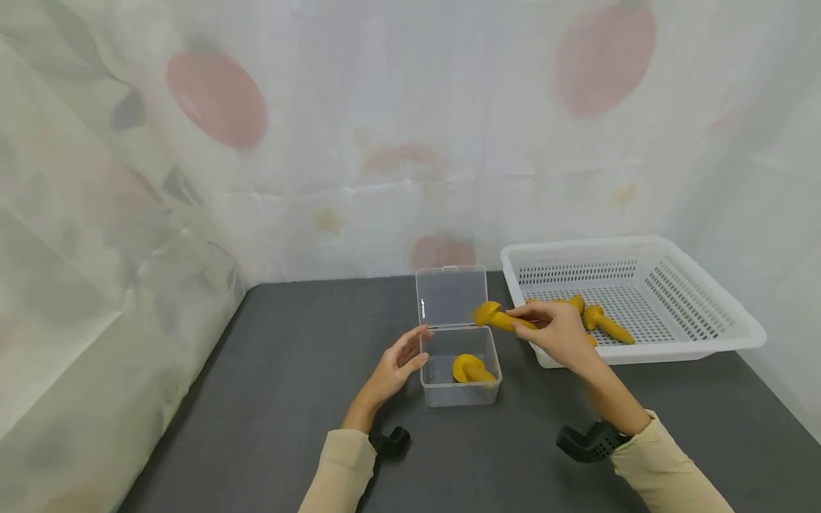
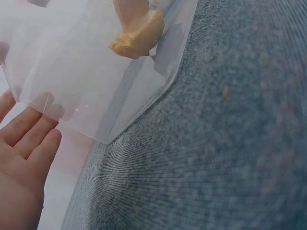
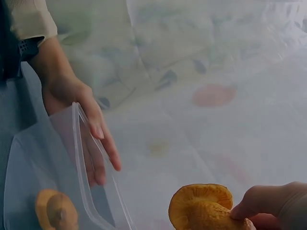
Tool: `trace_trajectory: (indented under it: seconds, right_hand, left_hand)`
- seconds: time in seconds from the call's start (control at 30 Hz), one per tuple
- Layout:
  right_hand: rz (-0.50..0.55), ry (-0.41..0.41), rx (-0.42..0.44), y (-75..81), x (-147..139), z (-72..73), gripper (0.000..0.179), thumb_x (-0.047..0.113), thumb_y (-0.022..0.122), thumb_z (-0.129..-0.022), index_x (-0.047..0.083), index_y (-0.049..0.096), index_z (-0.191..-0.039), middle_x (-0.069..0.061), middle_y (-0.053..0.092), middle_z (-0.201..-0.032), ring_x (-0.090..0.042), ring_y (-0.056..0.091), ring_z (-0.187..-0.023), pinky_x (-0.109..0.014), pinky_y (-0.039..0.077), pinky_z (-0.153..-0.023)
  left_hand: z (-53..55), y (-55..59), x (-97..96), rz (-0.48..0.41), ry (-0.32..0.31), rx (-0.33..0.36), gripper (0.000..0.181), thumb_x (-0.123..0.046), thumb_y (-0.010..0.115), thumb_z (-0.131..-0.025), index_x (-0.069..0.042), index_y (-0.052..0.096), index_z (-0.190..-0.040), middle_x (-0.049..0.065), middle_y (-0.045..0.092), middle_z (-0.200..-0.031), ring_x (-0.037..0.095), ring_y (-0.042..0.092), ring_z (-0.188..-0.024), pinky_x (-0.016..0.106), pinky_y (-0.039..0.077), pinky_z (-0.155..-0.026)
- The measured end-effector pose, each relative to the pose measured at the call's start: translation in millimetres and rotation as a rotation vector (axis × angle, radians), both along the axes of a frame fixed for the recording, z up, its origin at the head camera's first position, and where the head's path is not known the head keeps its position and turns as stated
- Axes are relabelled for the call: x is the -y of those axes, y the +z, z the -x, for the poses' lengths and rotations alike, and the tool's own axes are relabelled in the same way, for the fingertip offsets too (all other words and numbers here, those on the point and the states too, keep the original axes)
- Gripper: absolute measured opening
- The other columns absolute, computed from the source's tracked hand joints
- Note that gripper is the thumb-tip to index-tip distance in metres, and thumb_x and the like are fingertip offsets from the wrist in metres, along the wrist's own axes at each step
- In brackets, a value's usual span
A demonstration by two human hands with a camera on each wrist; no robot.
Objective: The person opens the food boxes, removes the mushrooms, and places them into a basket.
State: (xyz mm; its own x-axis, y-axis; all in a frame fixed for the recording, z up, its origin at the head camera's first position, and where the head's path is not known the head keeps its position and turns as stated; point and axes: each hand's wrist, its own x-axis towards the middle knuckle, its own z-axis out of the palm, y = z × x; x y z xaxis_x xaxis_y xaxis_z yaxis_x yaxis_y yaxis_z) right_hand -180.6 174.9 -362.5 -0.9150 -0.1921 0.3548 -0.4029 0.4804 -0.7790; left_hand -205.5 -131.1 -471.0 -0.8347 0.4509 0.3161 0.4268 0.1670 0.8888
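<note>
My right hand pinches a yellow mushroom by its stem, between thumb and fingers. Its cap points left, above the back right corner of a clear plastic box. The cap's folded underside shows in the right wrist view, beside the thumb. Inside the box lies another yellow mushroom. The box's hinged lid stands raised at the back. My left hand rests at the box's left side, with extended fingers against the clear wall.
To the right, a white perforated basket holds several yellow mushrooms. A dark grey cloth covers the table. Pale printed curtains hang behind it and at both sides.
</note>
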Motion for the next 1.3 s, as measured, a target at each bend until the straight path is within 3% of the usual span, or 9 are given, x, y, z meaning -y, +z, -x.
trace_trajectory:
  seconds: [0.27, 0.37, 0.47, 0.57, 0.73, 1.03, 1.2, 1.3]
  right_hand:
    - [0.012, -0.069, 0.018, 3.0, -29.4, -1.5, 0.022, 0.004, 0.069, -0.087, -0.005, 0.072, -0.107, -0.023, 0.072, -0.104, 0.015, 0.06, -0.073, -0.013, 0.055, -0.064]
    - [0.022, -0.085, 0.03, 3.3, -39.6, -0.2, 0.024, 0.008, 0.069, -0.088, -0.005, 0.071, -0.108, 0.004, 0.074, -0.095, 0.013, 0.062, -0.073, -0.015, 0.056, -0.062]
    - [0.044, -0.09, 0.033, 2.6, -48.2, 2.2, 0.025, 0.009, 0.068, -0.089, -0.007, 0.07, -0.108, 0.031, 0.063, -0.086, 0.011, 0.064, -0.073, -0.015, 0.057, -0.061]
    - [0.04, -0.112, 0.005, 2.0, -56.1, 5.0, 0.025, 0.009, 0.068, -0.089, -0.008, 0.07, -0.107, 0.041, 0.057, -0.084, 0.015, 0.062, -0.074, -0.011, 0.055, -0.064]
    - [-0.001, -0.158, -0.027, -0.2, -69.8, 11.4, 0.025, 0.012, 0.066, -0.091, -0.006, 0.071, -0.107, 0.043, 0.055, -0.085, 0.022, 0.056, -0.078, -0.004, 0.05, -0.067]
    - [-0.056, -0.258, -0.041, -8.5, -96.4, 24.5, 0.026, 0.015, 0.066, -0.091, -0.005, 0.072, -0.105, 0.04, 0.053, -0.083, 0.026, 0.05, -0.075, -0.003, 0.047, -0.062]
    - [-0.094, -0.305, -0.028, -17.4, -106.6, 28.1, 0.026, 0.015, 0.066, -0.091, -0.005, 0.072, -0.105, 0.028, 0.063, -0.086, 0.029, 0.046, -0.075, -0.001, 0.045, -0.063]
    - [-0.117, -0.318, 0.0, -21.4, -109.8, 29.1, 0.028, 0.018, 0.065, -0.092, -0.005, 0.071, -0.107, 0.008, 0.073, -0.089, 0.028, 0.044, -0.073, -0.003, 0.044, -0.063]
  left_hand:
    - [1.7, 1.5, -3.9, -0.011, -0.02, 0.011, 0.052, -0.008, 0.052, -0.099, -0.002, 0.035, -0.148, 0.026, 0.045, -0.146, 0.041, 0.039, -0.14, 0.053, 0.029, -0.117]
    - [2.3, 2.3, -5.5, -0.001, -0.031, 0.015, 0.052, -0.008, 0.052, -0.099, -0.003, 0.034, -0.148, 0.026, 0.045, -0.146, 0.041, 0.038, -0.141, 0.054, 0.03, -0.117]
    - [3.3, 2.3, -5.8, 0.011, -0.038, 0.016, 0.052, -0.008, 0.052, -0.099, -0.004, 0.034, -0.148, 0.025, 0.045, -0.146, 0.041, 0.038, -0.141, 0.054, 0.03, -0.117]
    - [4.8, 1.9, -5.6, 0.014, -0.04, 0.019, 0.052, -0.007, 0.051, -0.099, -0.004, 0.034, -0.148, 0.025, 0.045, -0.146, 0.041, 0.038, -0.141, 0.054, 0.03, -0.116]
    - [7.4, 1.9, -4.7, 0.009, -0.036, 0.022, 0.052, -0.005, 0.051, -0.099, -0.004, 0.034, -0.148, 0.025, 0.045, -0.145, 0.041, 0.038, -0.141, 0.055, 0.032, -0.115]
    - [9.2, 6.5, -5.8, 0.001, -0.032, 0.0, 0.052, -0.008, 0.052, -0.099, -0.003, 0.035, -0.148, 0.026, 0.046, -0.144, 0.042, 0.04, -0.139, 0.056, 0.031, -0.115]
    - [8.2, 4.6, -3.6, -0.001, -0.031, 0.004, 0.052, -0.009, 0.053, -0.099, -0.003, 0.035, -0.148, 0.026, 0.046, -0.144, 0.041, 0.04, -0.14, 0.055, 0.032, -0.115]
    - [7.1, 4.4, -2.0, -0.009, -0.033, -0.001, 0.052, -0.009, 0.053, -0.099, -0.002, 0.035, -0.147, 0.026, 0.046, -0.144, 0.042, 0.04, -0.14, 0.054, 0.032, -0.114]
